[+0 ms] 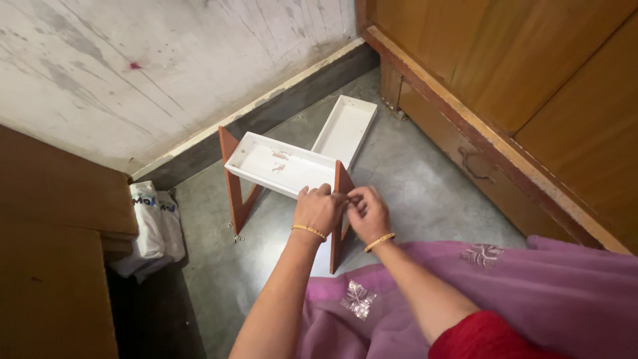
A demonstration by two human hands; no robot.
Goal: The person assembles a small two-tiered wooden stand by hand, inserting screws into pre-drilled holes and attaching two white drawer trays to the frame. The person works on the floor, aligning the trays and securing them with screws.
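The fingers of the left hand (318,210) and right hand (367,213) pinch together narrowly at the top of the near reddish-brown wooden side panel (338,229), on something too small to make out. That panel and 1 more carry a white rectangular tray shelf (276,169) standing on the grey floor (425,193), with a 2nd white tray (345,128) flat behind it. A white plastic bag with blue lettering (154,226) sits left, beside brown cardboard (60,193).

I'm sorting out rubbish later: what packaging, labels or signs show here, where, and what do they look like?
White plastic bag: on the floor by the wall at left, crumpled, soft, with blue print.
Brown cardboard: flat sheets stacked at the left edge, beside the bag, plain.
No signs or screens show.
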